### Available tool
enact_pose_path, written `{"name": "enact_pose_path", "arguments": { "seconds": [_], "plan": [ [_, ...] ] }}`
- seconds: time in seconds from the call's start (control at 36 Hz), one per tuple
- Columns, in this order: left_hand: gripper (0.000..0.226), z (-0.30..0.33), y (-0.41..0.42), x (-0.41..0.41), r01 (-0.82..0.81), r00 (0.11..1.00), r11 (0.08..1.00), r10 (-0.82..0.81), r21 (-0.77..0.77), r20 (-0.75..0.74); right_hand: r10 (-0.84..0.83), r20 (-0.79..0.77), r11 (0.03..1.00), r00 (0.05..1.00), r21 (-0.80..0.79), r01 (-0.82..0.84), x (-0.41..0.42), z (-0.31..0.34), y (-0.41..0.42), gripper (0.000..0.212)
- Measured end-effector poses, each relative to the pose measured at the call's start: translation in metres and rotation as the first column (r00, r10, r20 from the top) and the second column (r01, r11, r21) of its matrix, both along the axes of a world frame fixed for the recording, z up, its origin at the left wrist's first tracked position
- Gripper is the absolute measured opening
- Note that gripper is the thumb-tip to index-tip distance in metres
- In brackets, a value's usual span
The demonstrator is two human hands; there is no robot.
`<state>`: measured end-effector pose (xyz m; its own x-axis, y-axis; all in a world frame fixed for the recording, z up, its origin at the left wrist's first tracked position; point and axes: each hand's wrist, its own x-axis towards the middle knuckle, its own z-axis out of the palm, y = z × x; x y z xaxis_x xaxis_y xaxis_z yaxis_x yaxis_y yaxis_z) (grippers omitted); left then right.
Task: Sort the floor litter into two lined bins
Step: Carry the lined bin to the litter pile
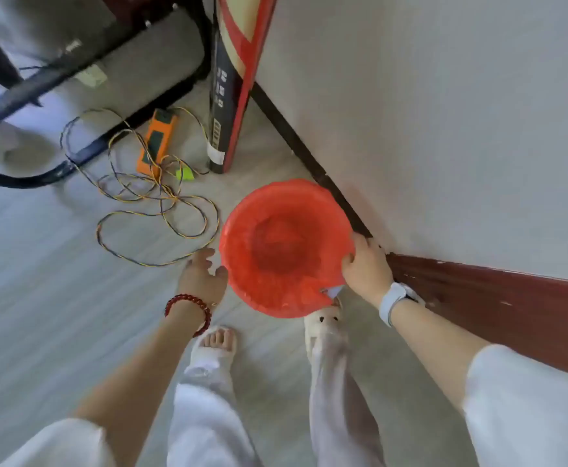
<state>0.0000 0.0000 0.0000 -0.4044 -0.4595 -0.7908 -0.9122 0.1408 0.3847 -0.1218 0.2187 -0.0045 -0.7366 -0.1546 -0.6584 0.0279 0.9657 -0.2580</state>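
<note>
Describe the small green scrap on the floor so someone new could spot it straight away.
Start at the tall red-and-black box leaning against the wall. At its foot lies the green scrap, beside the orange device and tangled wires. Nothing else there is lime green.

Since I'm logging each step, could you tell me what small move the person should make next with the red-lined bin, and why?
Probably bring the left hand onto the near-left rim of the red-lined bin. Only the right hand grips the rim, on the wall side, while the left is open just beside it; a second hold would steady the bin for setting down.
</note>
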Motion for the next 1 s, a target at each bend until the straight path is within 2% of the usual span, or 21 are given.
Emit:
{"name": "enact_pose_path", "arguments": {
  "seconds": [0.08, 0.17, 0.28, 0.36, 0.5, 0.61, 0.69, 0.83, 1.0],
  "plan": [
    [0.061, -0.057, 0.009, -0.006, -0.068, 0.998, 0.994, 0.069, -0.087, 0.004, 0.065, -0.07, 0.998, 0.995, 0.025, -0.064, -0.025, -0.05, -0.007, 0.059],
    [0.075, -0.102, 0.027, -0.008, -0.151, 0.988, 0.985, 0.153, -0.084, 0.016, 0.092, -0.086, 0.996, 0.992, 0.026, -0.09, -0.04, -0.09, -0.014, 0.066],
    [0.069, -0.125, 0.042, -0.004, -0.218, 0.975, 0.97, 0.21, -0.106, -0.076, 0.106, -0.084, 0.994, 0.991, 0.007, -0.105, -0.043, -0.11, -0.014, 0.066],
    [0.062, -0.113, 0.045, 0.009, -0.25, 0.966, 0.954, 0.234, -0.167, -0.109, 0.173, -0.124, 0.985, 0.977, 0.037, -0.17, -0.033, -0.097, -0.017, 0.062],
    [0.054, -0.064, 0.033, 0.056, -0.313, 0.95, 0.918, 0.305, -0.243, -0.074, 0.315, -0.102, 0.948, 0.944, 0.089, -0.306, -0.008, -0.046, -0.039, 0.057],
    [0.049, -0.007, 0.013, 0.111, -0.386, 0.92, 0.879, 0.388, -0.281, -0.048, 0.501, -0.083, 0.866, 0.862, 0.055, -0.498, 0.021, 0.014, -0.071, 0.055],
    [0.046, 0.042, -0.001, 0.158, -0.44, 0.891, 0.844, 0.452, -0.306, -0.033, 0.564, -0.06, 0.826, 0.824, 0.014, -0.564, 0.052, 0.063, -0.104, 0.054],
    [0.045, 0.122, -0.025, 0.244, -0.602, 0.792, 0.72, 0.595, -0.345, -0.14, 0.695, -0.089, 0.714, 0.713, -0.029, -0.699, 0.117, 0.142, -0.165, 0.053],
    [0.041, 0.214, -0.058, 0.355, -0.703, 0.689, 0.596, 0.706, -0.389, -0.165, 0.794, -0.16, 0.587, 0.587, -0.054, -0.808, 0.225, 0.243, -0.242, 0.054]
  ]
}}
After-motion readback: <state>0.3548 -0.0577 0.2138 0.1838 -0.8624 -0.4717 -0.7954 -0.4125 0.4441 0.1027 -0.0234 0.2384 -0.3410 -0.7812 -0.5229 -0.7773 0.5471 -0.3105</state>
